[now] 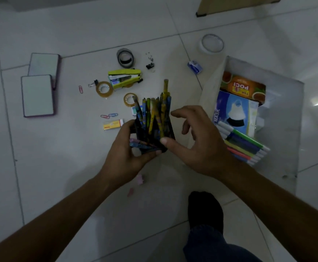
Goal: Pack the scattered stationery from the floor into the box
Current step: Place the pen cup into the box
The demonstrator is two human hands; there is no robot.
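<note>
White floor tiles (59, 167) spread under you in the head view, strewn with a green stapler (125, 78), clear tape rolls (103, 88), notepads (38, 95) and paper clips (109, 115). Your left hand (129, 156) grips a bundle of pencils (154, 118) upright, fingers curled round its lower end. Your right hand (194, 138) hovers just beside it, fingers spread and relaxed, thumb tip against the bundle's base. The clear box (283, 118) sits on the floor to your right, holding markers (245, 146), a mask pack (230, 112) and a tea carton (243, 87).
</note>
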